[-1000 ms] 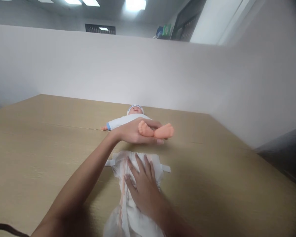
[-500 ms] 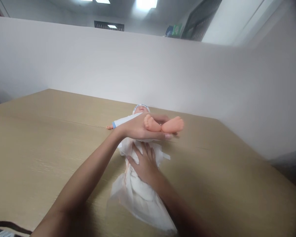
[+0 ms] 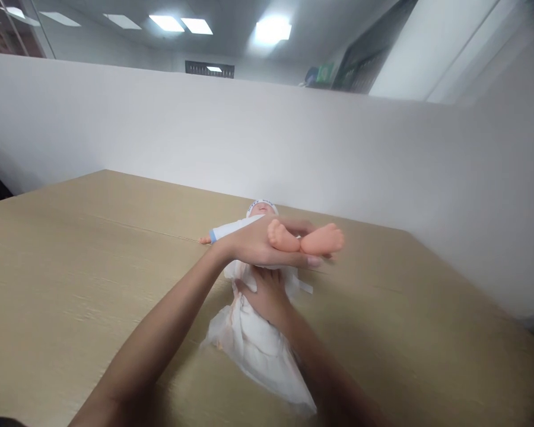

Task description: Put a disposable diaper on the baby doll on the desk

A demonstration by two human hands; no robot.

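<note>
A baby doll [image 3: 234, 228] in a white top with blue cuffs and a white cap lies on its back, head away from me. My left hand [image 3: 260, 242] is closed around its legs and holds both feet up, soles toward me. Below the raised legs, a white diaper [image 3: 267, 350] is spread open on the table, one tab sticking out to the right. My right hand [image 3: 267, 293] lies flat on the diaper's far part with fingers stretched out, its fingertips hidden under the doll's legs and bottom.
The wooden table [image 3: 115, 255] has a thin seam across it. A white partition wall [image 3: 204, 130] stands along its far edge, close behind the doll's head. Ceiling lights and a dark vent show above the partition.
My right hand has slid farther forward along the diaper, its fingertips passing beneath the doll. My left hand keeps the legs raised. The camera view has tilted up slightly.
</note>
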